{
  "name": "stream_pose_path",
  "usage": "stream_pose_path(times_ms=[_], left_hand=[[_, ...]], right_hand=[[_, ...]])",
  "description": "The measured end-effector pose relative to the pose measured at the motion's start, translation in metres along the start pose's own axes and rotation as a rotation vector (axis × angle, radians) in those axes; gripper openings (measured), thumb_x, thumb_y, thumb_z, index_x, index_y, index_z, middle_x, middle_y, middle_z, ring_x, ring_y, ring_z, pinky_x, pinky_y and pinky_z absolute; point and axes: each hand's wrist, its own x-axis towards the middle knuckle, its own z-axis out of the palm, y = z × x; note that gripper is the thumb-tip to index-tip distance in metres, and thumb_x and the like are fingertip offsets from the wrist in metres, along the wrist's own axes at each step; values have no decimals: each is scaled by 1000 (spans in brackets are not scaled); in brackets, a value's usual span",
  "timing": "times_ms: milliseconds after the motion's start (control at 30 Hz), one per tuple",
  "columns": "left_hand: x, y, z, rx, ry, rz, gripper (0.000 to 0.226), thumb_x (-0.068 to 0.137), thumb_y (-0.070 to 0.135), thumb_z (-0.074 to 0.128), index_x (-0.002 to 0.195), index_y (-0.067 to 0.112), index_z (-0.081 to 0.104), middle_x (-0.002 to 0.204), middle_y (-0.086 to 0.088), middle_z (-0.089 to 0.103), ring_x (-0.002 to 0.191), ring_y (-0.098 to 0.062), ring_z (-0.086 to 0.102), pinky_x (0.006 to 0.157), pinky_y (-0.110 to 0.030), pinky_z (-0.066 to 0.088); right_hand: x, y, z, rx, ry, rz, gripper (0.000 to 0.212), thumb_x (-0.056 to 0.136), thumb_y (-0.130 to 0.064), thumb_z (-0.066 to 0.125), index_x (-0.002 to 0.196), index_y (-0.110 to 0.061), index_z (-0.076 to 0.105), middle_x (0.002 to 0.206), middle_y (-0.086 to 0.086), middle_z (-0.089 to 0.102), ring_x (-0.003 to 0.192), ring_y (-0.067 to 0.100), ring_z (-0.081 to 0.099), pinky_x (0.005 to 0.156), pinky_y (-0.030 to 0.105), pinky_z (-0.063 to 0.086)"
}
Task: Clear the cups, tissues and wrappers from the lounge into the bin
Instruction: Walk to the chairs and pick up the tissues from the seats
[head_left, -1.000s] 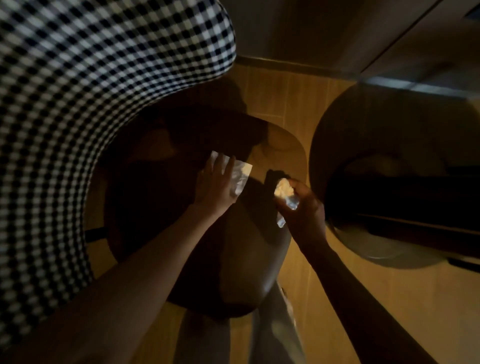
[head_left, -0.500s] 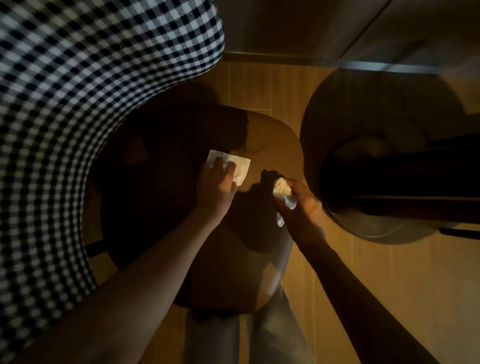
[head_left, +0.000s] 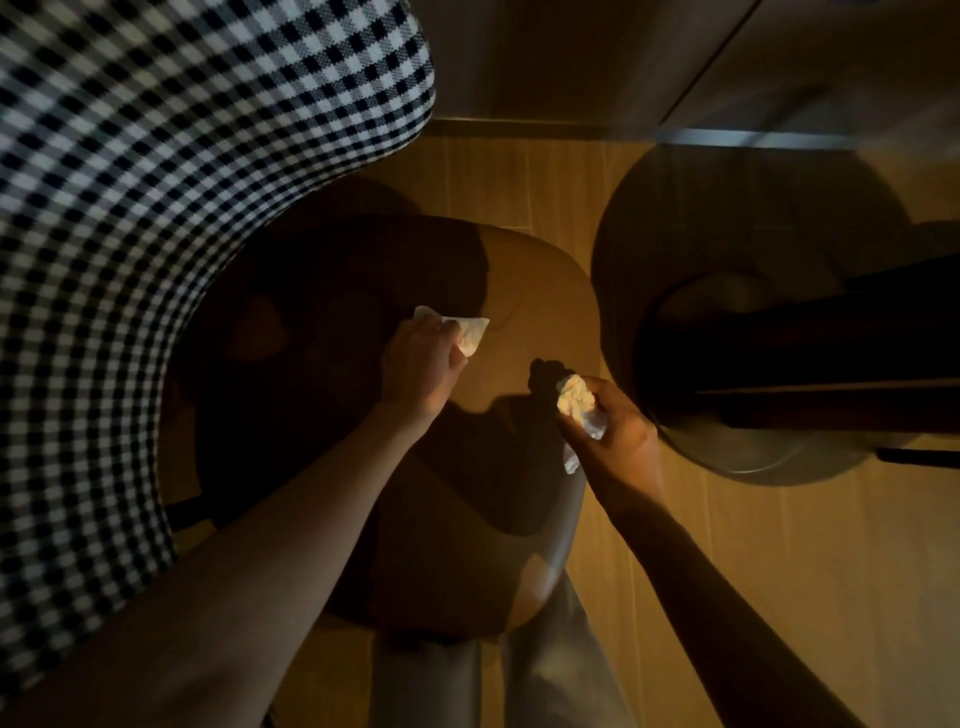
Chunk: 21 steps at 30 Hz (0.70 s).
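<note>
A big checked cushion (head_left: 156, 234) fills the left of the view, curving around a low brown table (head_left: 540, 291) that sits on a wooden floor (head_left: 779, 571); a second round, dark piece of furniture (head_left: 753, 234) stands just beside the table on the right, too shadowed to name for sure. Nothing here can be told as a bin. On the table lies 1 flat white tissue (head_left: 474, 332), near the middle of the top, and the left hand (head_left: 421, 364) rests on it with the fingers curled down over its near edge, so it looks to be gathering the sheet; whether it is fully gripped cannot be told. The right hand (head_left: 615, 431) hovers over the table's right edge, closed around a crumpled tissue wad (head_left: 574, 400) with a thin clear scrap, probably a wrapper (head_left: 592, 423), hanging below it. Both pieces look very light, soft and limp, with no stiffness to lift by, so a flat sheet on a smooth top likely needs pinching at a corner or bunching under the fingertips rather than a straight grab. Nothing here seems fragile or slippery; the main risk is a loose scrap slipping from the full right fist on the way to the bin.
</note>
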Motion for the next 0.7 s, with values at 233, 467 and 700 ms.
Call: stream_pose_path(times_ms=[233, 467, 700], left_hand=[[-7, 23, -49, -401, 129, 21, 15, 86, 21, 65, 97, 11, 64, 102, -4, 64, 87, -13, 63, 71, -27, 55], [-55, 94, -159, -563, 206, 146, 8, 80, 12, 72, 87, 11, 68, 89, 3, 69, 81, -1, 61, 70, -11, 50], [-114, 182, -267, -755, 161, 289, 18, 79, 11, 75, 95, 7, 66, 97, 1, 67, 92, -9, 65, 74, -23, 56]], right_hand=[[-8, -3, -15, 32, 99, -35, 39, 86, -20, 68, 123, -21, 57, 105, -10, 62, 91, -4, 57, 74, 2, 39], [-59, -57, -78, 182, 239, -67, 30, 86, -18, 69, 114, -23, 60, 98, -7, 66, 85, 1, 59, 70, 17, 48], [-154, -102, -168, 280, 438, -34, 34, 84, -21, 70, 114, -33, 59, 99, -14, 66, 89, 4, 61, 75, 22, 50]])
